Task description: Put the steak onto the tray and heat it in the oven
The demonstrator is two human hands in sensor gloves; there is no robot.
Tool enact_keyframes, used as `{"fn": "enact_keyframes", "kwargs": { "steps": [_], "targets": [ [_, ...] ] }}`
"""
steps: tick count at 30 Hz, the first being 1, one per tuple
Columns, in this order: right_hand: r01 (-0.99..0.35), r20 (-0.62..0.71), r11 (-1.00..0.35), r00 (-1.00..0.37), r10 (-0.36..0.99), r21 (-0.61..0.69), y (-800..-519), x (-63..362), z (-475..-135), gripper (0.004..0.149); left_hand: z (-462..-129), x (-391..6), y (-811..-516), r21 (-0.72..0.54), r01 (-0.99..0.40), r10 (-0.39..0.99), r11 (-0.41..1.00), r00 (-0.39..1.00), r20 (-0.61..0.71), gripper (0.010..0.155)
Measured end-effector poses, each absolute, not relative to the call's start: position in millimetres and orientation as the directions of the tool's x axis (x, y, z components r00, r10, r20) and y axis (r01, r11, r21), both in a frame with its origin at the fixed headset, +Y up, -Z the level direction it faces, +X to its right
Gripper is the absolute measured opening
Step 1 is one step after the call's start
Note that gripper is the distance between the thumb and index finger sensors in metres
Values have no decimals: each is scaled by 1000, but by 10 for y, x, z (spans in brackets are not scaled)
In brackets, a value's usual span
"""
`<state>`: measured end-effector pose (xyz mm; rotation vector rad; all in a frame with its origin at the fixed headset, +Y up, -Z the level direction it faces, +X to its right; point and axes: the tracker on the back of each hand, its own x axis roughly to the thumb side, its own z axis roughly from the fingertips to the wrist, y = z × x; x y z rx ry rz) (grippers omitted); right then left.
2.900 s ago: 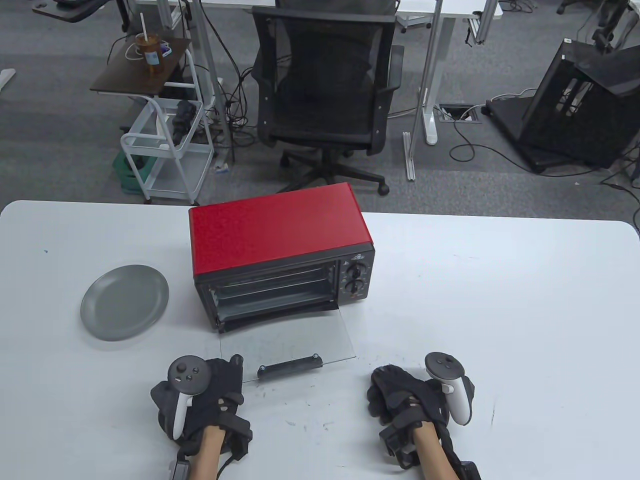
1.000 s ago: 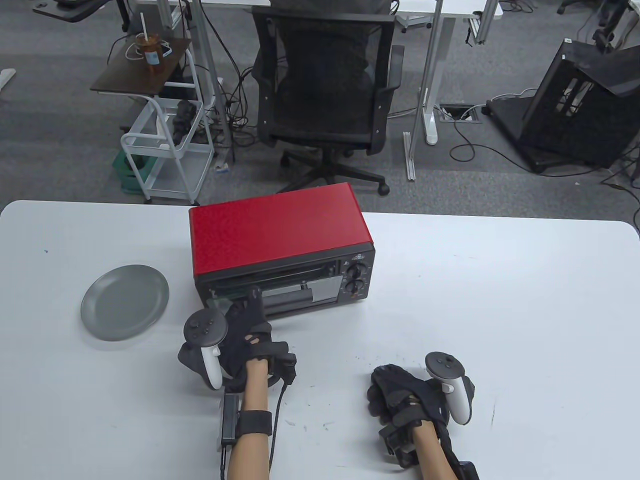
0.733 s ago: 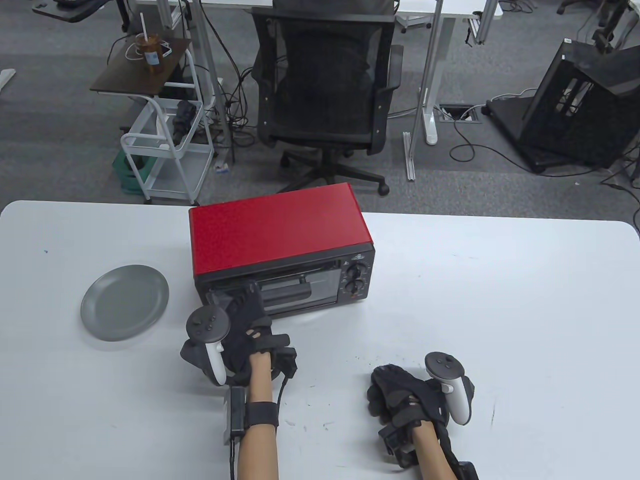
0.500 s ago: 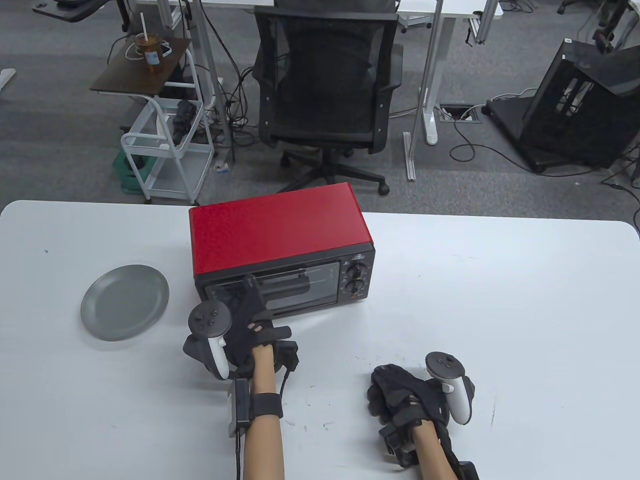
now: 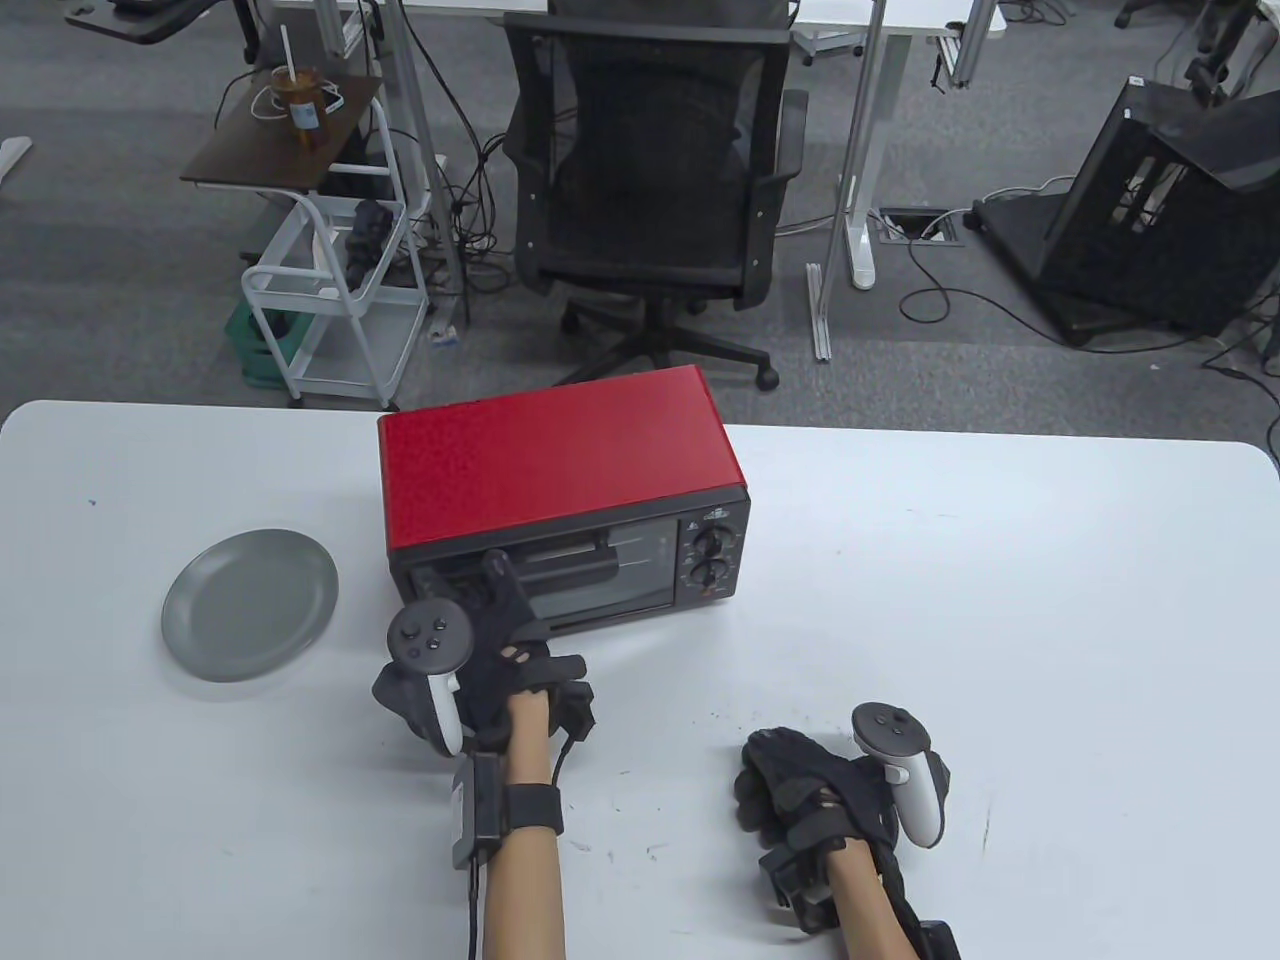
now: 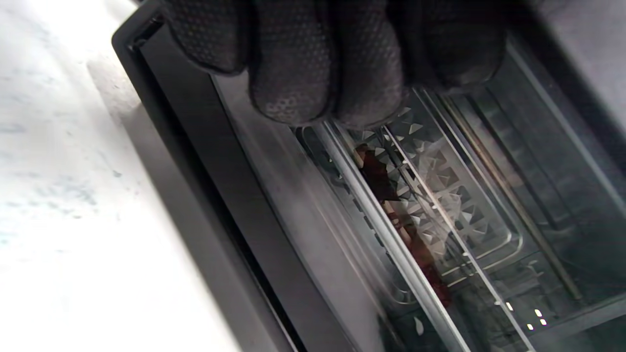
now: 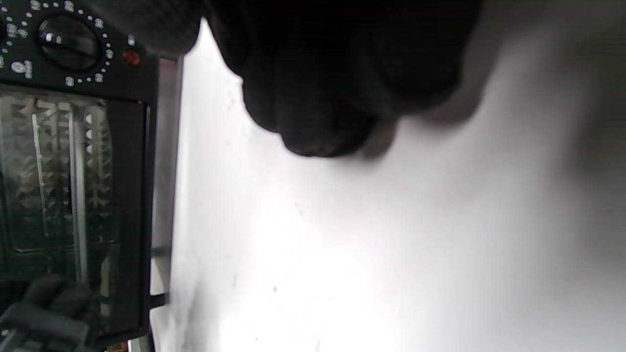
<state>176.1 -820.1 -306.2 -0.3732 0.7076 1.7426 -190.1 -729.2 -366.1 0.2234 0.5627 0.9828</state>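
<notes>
Dark gloved fingers (image 7: 323, 88) of the right hand (image 7: 337, 58) hang from the top edge, loosely curled, tips down near the white table (image 7: 391, 254) — they hold nothing. At the left edge stands the oven (image 7: 73, 161), turned on its side in this view: a dial (image 7: 66, 43) ringed with white marks, a red lamp (image 7: 131, 57), and the glass door (image 7: 54, 176) shut. Another glove (image 7: 44, 308) shows at the bottom left corner — blurred.

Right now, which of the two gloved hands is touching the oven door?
The left hand: its straight fingers press flat on the oven door glass. The right hand rests curled on the table, apart from the oven.
</notes>
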Motion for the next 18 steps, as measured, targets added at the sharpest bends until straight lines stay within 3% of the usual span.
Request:
{"fn": "enact_keyframes", "kwargs": {
  "steps": [3,10,18],
  "targets": [
    [-951,-586,-155,-287,758,266,-8199,1761,-3063,54,-3604,-1959,-7342,451,-727,855,518,430,-290,65],
    [-949,-578,-168,-297,760,266,-8198,1765,-3068,54,-3268,-2231,-7401,339,-719,791,607,585,-176,75],
    [-939,-538,-220,-333,774,265,-8186,1747,-3054,54,-2774,-2516,-7509,209,-603,630,770,771,-93,72]
  ]
}}
